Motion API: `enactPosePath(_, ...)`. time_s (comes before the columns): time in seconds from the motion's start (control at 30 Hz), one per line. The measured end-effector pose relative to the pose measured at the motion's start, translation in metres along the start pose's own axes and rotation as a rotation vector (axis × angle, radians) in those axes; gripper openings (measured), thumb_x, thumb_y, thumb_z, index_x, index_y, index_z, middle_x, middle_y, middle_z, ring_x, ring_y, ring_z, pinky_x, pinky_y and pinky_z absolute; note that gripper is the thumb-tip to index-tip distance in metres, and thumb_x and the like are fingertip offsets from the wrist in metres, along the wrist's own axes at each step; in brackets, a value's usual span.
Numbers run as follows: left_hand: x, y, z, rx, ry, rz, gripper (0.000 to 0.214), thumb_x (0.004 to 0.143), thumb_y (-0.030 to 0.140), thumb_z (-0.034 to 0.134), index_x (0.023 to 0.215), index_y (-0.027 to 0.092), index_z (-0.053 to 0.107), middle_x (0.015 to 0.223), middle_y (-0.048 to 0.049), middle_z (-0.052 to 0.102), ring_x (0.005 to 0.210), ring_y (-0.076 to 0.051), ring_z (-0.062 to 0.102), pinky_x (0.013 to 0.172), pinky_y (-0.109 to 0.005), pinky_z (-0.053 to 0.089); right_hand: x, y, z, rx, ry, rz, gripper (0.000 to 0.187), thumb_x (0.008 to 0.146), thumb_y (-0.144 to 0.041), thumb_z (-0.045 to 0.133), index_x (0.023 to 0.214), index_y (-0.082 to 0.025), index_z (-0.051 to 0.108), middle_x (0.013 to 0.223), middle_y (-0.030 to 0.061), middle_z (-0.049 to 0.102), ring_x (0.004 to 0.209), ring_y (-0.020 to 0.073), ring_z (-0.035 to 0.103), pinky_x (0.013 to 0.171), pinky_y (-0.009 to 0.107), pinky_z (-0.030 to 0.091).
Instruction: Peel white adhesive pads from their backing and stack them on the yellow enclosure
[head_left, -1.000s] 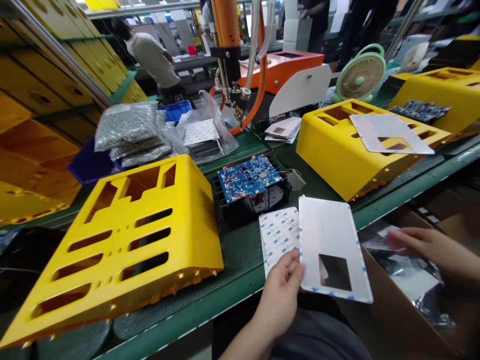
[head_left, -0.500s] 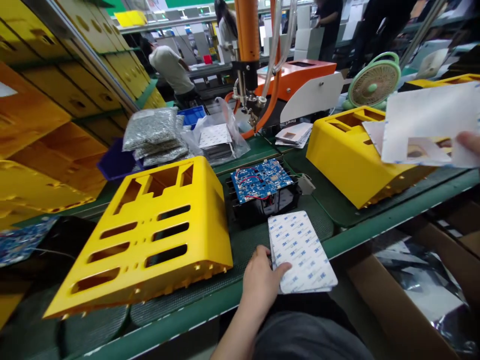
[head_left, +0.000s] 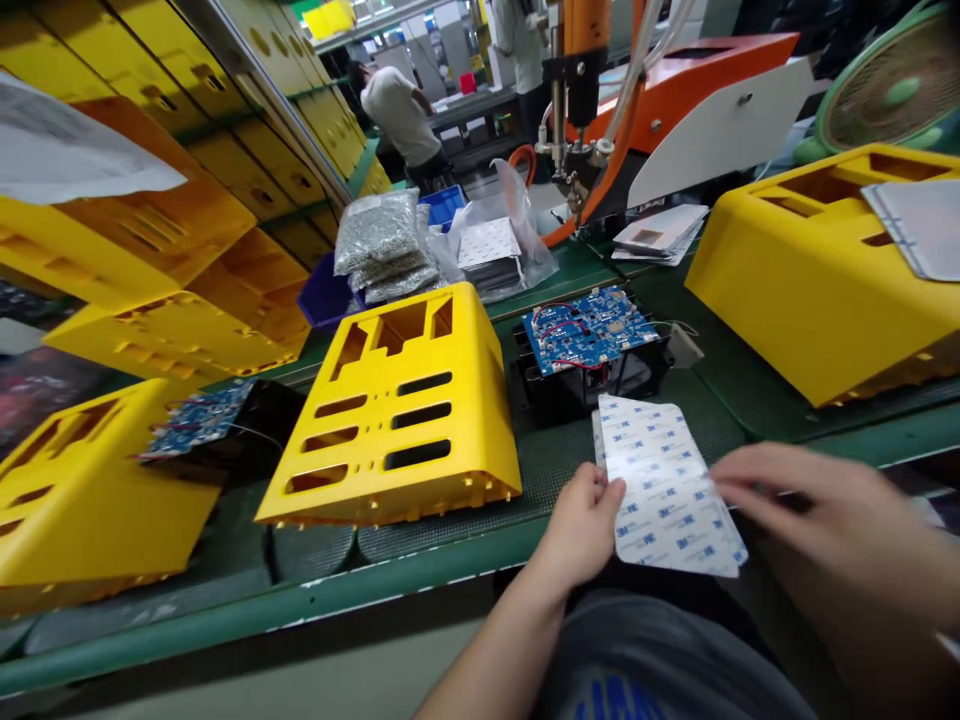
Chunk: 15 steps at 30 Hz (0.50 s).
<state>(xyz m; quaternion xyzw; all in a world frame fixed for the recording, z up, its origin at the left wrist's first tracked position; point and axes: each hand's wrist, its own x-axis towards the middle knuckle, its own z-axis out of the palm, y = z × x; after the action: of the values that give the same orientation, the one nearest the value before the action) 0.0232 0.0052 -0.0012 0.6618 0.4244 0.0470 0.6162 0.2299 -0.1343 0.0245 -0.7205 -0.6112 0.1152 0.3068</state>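
My left hand [head_left: 585,525] grips the left edge of a small stack of white adhesive sheets [head_left: 664,490] with blue 3M print, thumb on top. At the stack's right edge, my right hand [head_left: 817,510] pinches a sheet between thumb and fingers; the hand is partly blurred. Just beyond the sheets, a blue circuit board [head_left: 589,330] with red wires sits on a black frame [head_left: 637,375]. To its left stands a yellow slotted plastic housing [head_left: 405,420].
Another yellow housing [head_left: 817,290] stands at the right, with white sheets [head_left: 926,225] on its top. Bagged parts [head_left: 382,235] and a bagged sheet stack [head_left: 487,245] lie behind. An orange-bodied tool [head_left: 585,60] hangs above. More yellow housings [head_left: 112,500] are at the left.
My right hand has left the white sheet at the yellow housing on the right and come to the stack's right edge. The view has swung left. My left hand still holds the stack.
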Motion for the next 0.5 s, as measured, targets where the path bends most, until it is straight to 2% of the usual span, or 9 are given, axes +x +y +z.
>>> enactPosePath(0.07, -0.005, 0.003, 0.008, -0.17, -0.041, 0.011, 0.021, 0.088, 0.04, 0.043, 0.088, 0.02, 0.043, 0.07, 0.0005, 0.059, 0.062, -0.013, 0.056, 0.056, -0.023, 0.042, -0.009, -0.03, 0.033, 0.04, -0.05, -0.067, 0.018, 0.09, -0.036, 0.053, 0.101, -0.029, 0.066, 0.106, -0.001, 0.06, 0.096, 0.0129, 0.059, 0.084, 0.023, 0.053)
enactPosePath(0.17, -0.009, 0.005, 0.016, -0.437, -0.056, 0.027, 0.024, 0.085, 0.043, 0.049, 0.092, 0.02, 0.043, 0.074, 0.0007, 0.059, 0.067, -0.014, 0.056, 0.06, -0.024, 0.044, -0.021, -0.049, 0.055, 0.03, -0.002, -0.127, 0.022, 0.094, -0.03, 0.046, 0.107, -0.027, 0.064, 0.117, -0.0005, 0.055, 0.103, 0.0122, 0.057, 0.091, 0.025, 0.052)
enactPosePath(0.33, -0.014, 0.01, 0.022, -0.653, -0.185, -0.029, 0.035, 0.082, 0.039, 0.057, 0.107, 0.018, 0.047, 0.085, -0.0034, 0.065, 0.069, -0.014, 0.058, 0.065, -0.027, 0.046, -0.029, -0.048, 0.048, -0.056, -0.041, -0.173, 0.028, 0.097, -0.029, 0.037, 0.113, -0.025, 0.06, 0.122, -0.0019, 0.053, 0.107, 0.0126, 0.054, 0.092, 0.03, 0.053)
enactPosePath(0.5, -0.017, 0.015, 0.028, -0.726, -0.236, -0.029, 0.038, 0.083, 0.034, 0.056, 0.116, 0.015, 0.054, 0.112, -0.0116, 0.063, 0.097, -0.024, 0.061, 0.081, -0.035, 0.048, -0.032, -0.047, 0.048, -0.147, -0.041, -0.213, 0.028, 0.097, -0.025, 0.038, 0.113, -0.021, 0.061, 0.123, -0.0007, 0.054, 0.111, 0.0166, 0.051, 0.093, 0.036, 0.051)
